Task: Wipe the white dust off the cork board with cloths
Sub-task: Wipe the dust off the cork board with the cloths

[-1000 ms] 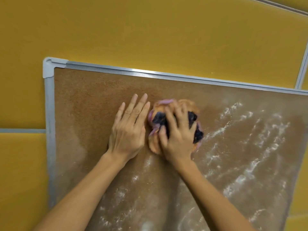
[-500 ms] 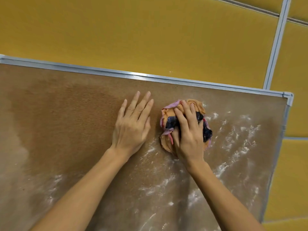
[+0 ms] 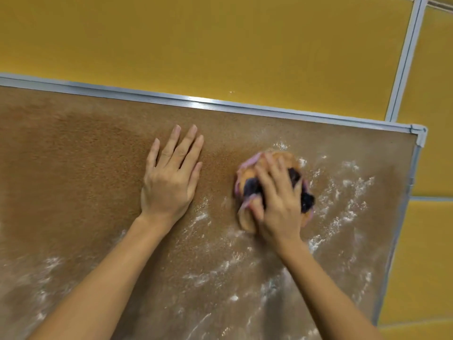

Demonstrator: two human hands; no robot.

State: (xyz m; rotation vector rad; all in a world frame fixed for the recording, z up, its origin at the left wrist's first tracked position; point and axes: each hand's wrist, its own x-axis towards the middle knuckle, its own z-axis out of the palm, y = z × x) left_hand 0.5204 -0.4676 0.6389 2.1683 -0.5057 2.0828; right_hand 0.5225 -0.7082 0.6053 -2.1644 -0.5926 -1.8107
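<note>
Dust (image 3: 343,192) is lying just right of the cloth (image 3: 247,190), which the right hand (image 3: 279,204) is gripping; the left hand (image 3: 169,185) is pressing flat on the cork board (image 3: 73,168).

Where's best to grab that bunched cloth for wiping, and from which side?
Grip the cloth over its domed top, coming square onto the cork board, fingers curled into the folds as the right hand does. It is a crumpled wad with no flat edge showing.
</note>
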